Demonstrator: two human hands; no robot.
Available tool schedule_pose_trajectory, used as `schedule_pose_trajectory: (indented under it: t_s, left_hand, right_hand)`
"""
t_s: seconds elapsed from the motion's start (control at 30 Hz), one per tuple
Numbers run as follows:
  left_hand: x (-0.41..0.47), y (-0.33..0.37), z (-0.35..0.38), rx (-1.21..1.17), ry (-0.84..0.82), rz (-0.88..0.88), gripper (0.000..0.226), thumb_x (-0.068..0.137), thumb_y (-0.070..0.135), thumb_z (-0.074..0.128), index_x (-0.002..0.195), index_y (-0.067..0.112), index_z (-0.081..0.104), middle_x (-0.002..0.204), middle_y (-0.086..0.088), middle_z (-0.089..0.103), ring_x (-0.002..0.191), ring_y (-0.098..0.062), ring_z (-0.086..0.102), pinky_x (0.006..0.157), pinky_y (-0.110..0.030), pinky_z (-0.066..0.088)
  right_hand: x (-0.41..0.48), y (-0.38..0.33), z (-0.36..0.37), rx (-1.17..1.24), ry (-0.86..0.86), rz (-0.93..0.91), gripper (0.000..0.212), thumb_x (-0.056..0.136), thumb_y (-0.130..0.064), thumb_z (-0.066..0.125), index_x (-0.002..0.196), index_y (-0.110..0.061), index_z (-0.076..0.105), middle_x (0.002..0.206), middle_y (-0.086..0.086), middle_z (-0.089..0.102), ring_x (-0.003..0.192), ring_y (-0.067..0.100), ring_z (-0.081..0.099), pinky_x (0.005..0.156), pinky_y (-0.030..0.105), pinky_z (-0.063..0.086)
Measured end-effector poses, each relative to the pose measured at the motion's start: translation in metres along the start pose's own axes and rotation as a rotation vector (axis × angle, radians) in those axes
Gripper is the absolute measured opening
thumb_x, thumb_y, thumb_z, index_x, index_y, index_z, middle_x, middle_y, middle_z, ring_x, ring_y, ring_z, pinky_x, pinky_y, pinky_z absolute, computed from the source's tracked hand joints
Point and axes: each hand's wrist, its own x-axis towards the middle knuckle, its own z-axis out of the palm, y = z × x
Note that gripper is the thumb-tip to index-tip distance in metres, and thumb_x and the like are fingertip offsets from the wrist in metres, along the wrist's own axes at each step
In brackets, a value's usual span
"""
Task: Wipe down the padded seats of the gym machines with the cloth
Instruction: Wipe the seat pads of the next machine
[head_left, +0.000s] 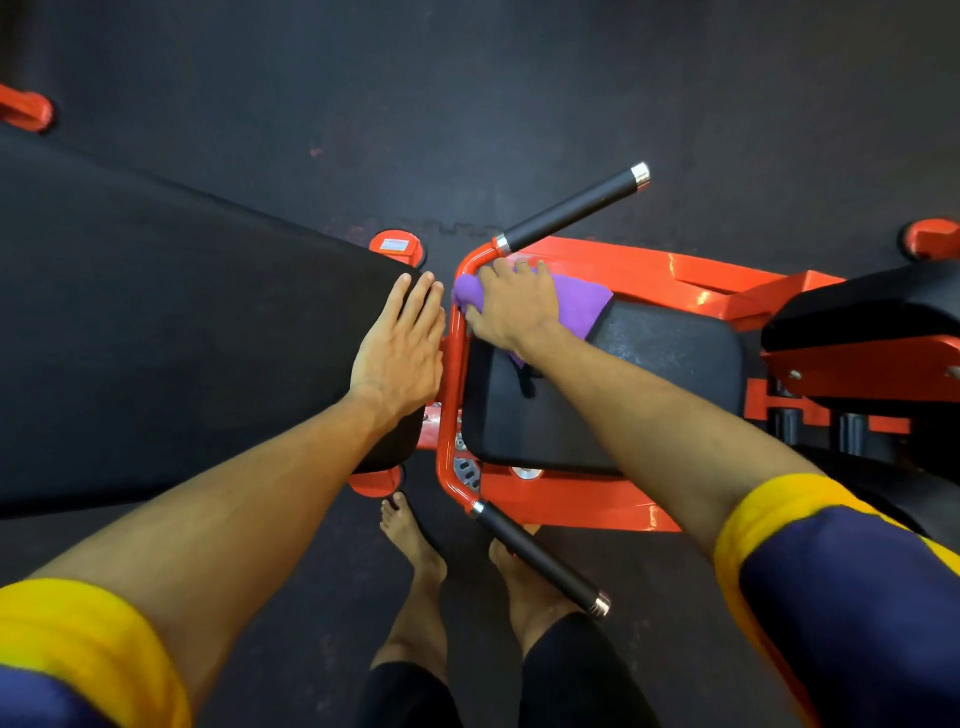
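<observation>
A purple cloth (584, 304) lies on the far corner of a small black padded seat (654, 374) of an orange machine. My right hand (511, 306) lies on top of the cloth with its fingers spread and curled over it, pressing it onto the pad near the orange tube. My left hand (402, 345) rests flat, fingers straight, on the end of a long black padded bench (171, 332) to the left. It holds nothing.
An orange tube frame (451, 395) with two black foam handles (571, 208) (540, 558) curves round the seat. Another black pad (878, 306) sits at the right. My bare feet (415, 540) stand on the dark rubber floor (467, 104). Orange machine feet (397, 247) are nearby.
</observation>
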Motion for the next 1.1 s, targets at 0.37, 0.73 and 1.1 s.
schedule_pose_trajectory:
  t_s: [0.37,0.73,1.1]
  left_hand:
    - [0.002,0.0,0.003,-0.011,0.007,0.006,0.064,0.106,0.039,0.006,0.159,0.005,0.018,0.168,-0.018,0.01,0.156,-0.037,-0.001,0.123,-0.056,-0.01]
    - [0.002,0.0,-0.001,0.0,-0.004,0.017,0.064,0.105,0.039,0.007,0.159,0.006,0.022,0.168,-0.018,0.012,0.156,-0.038,0.002,0.124,-0.056,-0.007]
    - [0.001,0.002,0.001,0.029,-0.019,0.039,0.065,0.105,0.039,0.009,0.159,0.004,0.02,0.167,-0.021,0.009,0.155,-0.041,0.0,0.124,-0.059,-0.004]
  right_hand:
    - [-0.018,0.032,0.004,0.089,0.092,0.156,0.067,0.09,-0.062,0.045,0.135,-0.014,0.057,0.131,0.012,0.064,0.113,0.037,0.059,0.099,0.048,0.039]
    - [-0.044,0.067,0.008,0.045,0.197,0.202,0.065,0.091,-0.063,0.037,0.127,-0.014,0.061,0.118,0.011,0.068,0.104,0.036,0.061,0.089,0.046,0.04]
    - [-0.098,0.004,0.048,0.038,0.23,-0.281,0.06,0.096,-0.045,0.052,0.151,-0.02,0.05,0.161,0.01,0.04,0.151,0.033,0.031,0.125,0.054,0.019]
